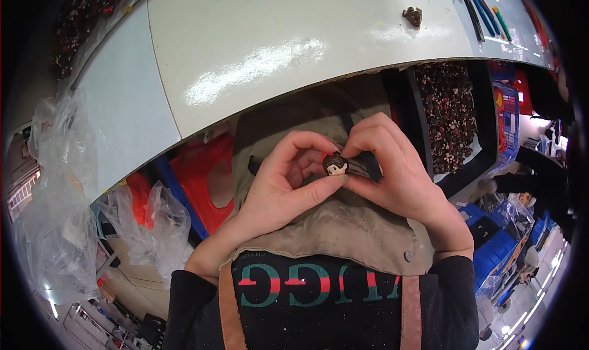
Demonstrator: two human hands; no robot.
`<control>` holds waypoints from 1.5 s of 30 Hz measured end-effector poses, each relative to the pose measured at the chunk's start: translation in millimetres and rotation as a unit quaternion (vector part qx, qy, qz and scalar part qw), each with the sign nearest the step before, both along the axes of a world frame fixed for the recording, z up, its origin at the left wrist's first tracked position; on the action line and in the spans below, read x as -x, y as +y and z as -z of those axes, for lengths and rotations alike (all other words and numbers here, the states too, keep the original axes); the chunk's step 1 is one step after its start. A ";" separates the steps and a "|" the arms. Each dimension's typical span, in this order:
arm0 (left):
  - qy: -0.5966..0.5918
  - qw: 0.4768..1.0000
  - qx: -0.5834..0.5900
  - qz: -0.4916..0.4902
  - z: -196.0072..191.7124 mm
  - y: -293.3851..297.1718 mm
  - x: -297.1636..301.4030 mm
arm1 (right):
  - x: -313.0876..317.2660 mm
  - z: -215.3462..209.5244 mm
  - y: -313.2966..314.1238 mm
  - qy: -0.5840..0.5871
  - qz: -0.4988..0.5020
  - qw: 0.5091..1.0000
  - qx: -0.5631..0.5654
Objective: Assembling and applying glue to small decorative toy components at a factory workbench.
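Note:
Both my hands meet over my lap, below the white table's edge. My left hand (283,184) pinches a small figurine head (335,164) with brown hair and a pale face between thumb and fingers. My right hand (392,172) holds a dark tool (363,167) whose tip touches the side of the head, and its fingers curl over the top of the piece. A tan apron (343,227) lies under both hands.
A white table (294,49) curves across the top, with a small brown piece (412,15) and several coloured pens (485,12) at the far right. A black tray of dark small parts (451,113) sits at right. Clear plastic bags (55,196) hang at left, blue crates (491,252) at lower right.

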State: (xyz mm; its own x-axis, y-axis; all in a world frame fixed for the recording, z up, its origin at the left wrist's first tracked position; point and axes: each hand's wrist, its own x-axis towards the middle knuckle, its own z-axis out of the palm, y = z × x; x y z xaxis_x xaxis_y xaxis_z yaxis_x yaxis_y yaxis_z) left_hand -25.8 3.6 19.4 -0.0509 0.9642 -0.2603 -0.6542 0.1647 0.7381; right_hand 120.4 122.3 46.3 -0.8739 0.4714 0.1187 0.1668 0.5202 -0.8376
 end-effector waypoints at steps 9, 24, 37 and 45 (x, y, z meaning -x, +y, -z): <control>0.011 1.000 -0.022 -0.008 5.5 -2.5 -2.6 | 0.7 0.3 -1.8 0.011 0.002 1.000 -0.024; 0.068 0.997 -0.034 -0.012 10.1 -6.2 -5.7 | 1.9 3.2 0.6 0.021 -0.021 1.000 0.003; 0.065 0.998 -0.023 -0.009 16.2 -7.6 -5.5 | 1.7 10.8 -2.8 0.013 -0.017 1.000 -0.010; 0.085 0.995 -0.051 -0.032 19.9 -8.5 -5.9 | 3.2 11.3 -5.2 0.015 -0.009 0.999 -0.045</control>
State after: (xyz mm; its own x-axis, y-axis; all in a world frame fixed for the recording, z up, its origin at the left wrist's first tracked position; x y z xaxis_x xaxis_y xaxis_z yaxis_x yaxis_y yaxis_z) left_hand -19.9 -4.9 -0.5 -0.1475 0.9786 -0.1437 -0.5252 0.0456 0.8498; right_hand 117.2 117.0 34.9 -0.8776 0.4418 0.1860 0.1325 0.5964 -0.7916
